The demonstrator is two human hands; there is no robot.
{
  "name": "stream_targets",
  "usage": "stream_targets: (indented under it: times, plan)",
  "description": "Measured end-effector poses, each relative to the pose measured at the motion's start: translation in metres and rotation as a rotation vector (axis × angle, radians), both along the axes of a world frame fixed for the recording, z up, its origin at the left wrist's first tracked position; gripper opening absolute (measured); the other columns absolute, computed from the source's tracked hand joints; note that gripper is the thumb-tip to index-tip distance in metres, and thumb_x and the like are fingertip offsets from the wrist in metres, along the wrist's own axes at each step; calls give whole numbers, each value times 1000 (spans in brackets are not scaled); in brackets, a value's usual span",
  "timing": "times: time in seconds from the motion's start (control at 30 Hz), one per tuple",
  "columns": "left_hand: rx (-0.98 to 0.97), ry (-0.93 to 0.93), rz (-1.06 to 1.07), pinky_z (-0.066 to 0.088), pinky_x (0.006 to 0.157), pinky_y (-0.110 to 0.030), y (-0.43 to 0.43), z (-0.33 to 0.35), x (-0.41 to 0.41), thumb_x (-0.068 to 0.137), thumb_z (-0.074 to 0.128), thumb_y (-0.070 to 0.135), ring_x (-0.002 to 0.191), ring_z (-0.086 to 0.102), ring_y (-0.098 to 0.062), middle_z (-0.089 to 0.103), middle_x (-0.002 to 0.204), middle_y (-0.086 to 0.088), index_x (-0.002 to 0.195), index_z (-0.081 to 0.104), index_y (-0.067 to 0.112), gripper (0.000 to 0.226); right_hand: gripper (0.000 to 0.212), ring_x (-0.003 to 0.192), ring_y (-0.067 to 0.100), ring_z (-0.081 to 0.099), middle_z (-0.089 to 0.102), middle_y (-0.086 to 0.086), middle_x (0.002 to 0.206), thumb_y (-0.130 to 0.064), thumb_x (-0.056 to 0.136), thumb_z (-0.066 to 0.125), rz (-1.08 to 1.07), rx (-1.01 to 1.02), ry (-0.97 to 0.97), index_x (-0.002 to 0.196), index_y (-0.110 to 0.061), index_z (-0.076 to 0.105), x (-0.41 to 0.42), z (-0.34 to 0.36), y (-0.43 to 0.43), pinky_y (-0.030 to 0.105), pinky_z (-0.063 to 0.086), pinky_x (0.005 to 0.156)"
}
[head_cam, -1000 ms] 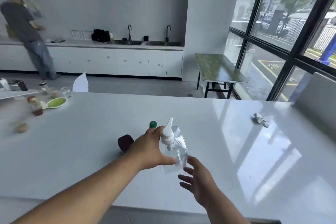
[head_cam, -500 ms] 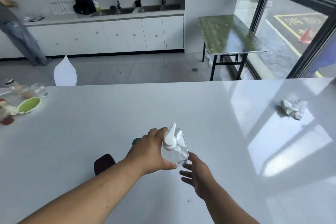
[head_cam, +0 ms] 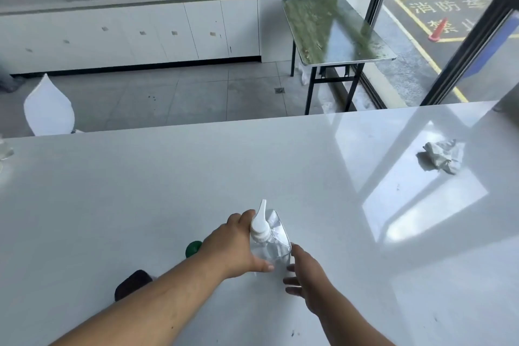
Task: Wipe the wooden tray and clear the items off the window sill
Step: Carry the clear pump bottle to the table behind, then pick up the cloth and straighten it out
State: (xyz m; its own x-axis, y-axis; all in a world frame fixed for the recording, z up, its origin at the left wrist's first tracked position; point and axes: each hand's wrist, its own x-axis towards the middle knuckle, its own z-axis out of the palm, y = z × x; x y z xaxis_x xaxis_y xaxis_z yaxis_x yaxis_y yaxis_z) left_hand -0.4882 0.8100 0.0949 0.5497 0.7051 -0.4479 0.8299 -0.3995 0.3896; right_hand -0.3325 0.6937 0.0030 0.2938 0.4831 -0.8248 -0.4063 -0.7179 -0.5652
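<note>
clear plastic bottle [head_cam: 271,244] with a white pump top stood on the white counter [head_cam: 140,191], near the front edge and about midway along it. its long axis ran upright, leaning a little away from the person, and the pump's nozzle pointed up and toward the far side of the counter. the left hand [head_cam: 233,244] was wrapped round the bottle's left side, thumb across the near face and fingers behind it, holding it. the right hand [head_cam: 306,275] sat just beside the bottle's lower right, fingers spread and slightly curled, the tips at or almost at the plastic; i couldn't tell if they touched. a green cap [head_cam: 193,248] peeked out just behind the left wrist, and a dark brown thing [head_cam: 132,284] lay by the left forearm, nearer the counter's edge. a crumpled tissue [head_cam: 441,156] lay well apart, far to the right in the window light. beyond the counter a green-topped table [head_cam: 334,28] stood by the window, and white cabinets [head_cam: 140,34] ran along the back wall.
</note>
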Motion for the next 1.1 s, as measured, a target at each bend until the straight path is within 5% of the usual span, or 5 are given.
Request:
stream_targets:
  times: [0.17,0.37,0.53,0.9,1.1]
  plan:
    - [55,14,-141,46,109,-39,13,30,-8,59,78,82,147,39,-17,28,169,9,165,12,34,134,46,98,26,70,66,2,117,-54,98,50,-9,3,-158,125,-20,64,-2,39,-12,43,61,87]
    - [218,-223,-348,40,116,-44,17,111,-19,63,57,91,151,32,-19,36,165,11,158,35,35,112,64,132,20,53,57,-1,147,-61,92,52,56,34,-1009,146,-27,52,-24,151,-72,38,45,102]
    - [249,-378,-564,44,112,-45,-40,144,2,79,67,74,148,34,-18,42,161,10,151,45,34,85,75,146,20,33,48,-6,153,-69,87,51,40,-117,-1352,151,-32,44,-60,219,-168,40,38,114]
    - [206,-482,-1061,42,112,-40,-308,170,29,87,67,67,148,36,-15,42,162,12,152,45,35,75,74,148,16,29,46,-7,155,-67,90,53,-390,-413,-1382,153,-30,43,-144,253,-459,37,32,119]
    - [165,-477,-1232,43,98,-34,-486,165,44,86,67,64,146,35,-8,42,159,18,149,45,39,72,76,145,15,31,47,-11,153,-70,87,49,-568,-497,-1313,152,-32,42,-182,235,-634,36,31,117]
